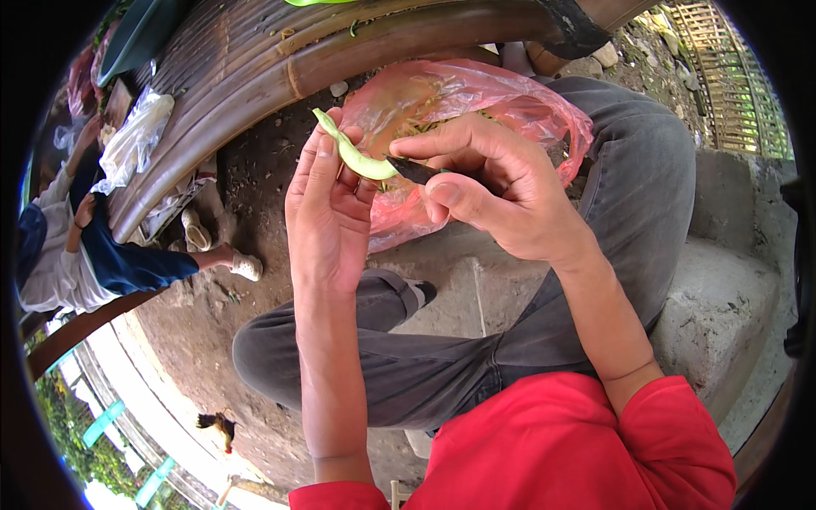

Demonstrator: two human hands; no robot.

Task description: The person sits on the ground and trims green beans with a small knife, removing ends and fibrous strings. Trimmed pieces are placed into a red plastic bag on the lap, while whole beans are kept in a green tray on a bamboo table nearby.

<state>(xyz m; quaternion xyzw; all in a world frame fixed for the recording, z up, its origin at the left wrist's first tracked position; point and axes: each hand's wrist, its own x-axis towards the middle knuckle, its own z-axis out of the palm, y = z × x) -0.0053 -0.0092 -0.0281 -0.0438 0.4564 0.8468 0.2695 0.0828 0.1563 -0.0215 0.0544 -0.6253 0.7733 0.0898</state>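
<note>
A curved pale green bean pod [358, 158] is pinched between the thumb and fingers of my left hand [331, 204]. Its lower end meets the dark blade of a small knife [413, 170]. My right hand [503, 185] grips that knife, thumb and forefinger near the blade; most of the handle is hidden in the palm. Below both hands a red translucent plastic bag [472, 86] lies spread open, with thin green and yellowish scraps [417, 124] inside, partly covered by my hands.
A bamboo bench [255, 70] curves across the upper left, bearing a white plastic bag [137, 137] and a dark green basin [131, 38]. Another person [70, 248] sits at the left. A chicken [218, 429] stands on the dirt floor. A concrete block [714, 312] is at my right.
</note>
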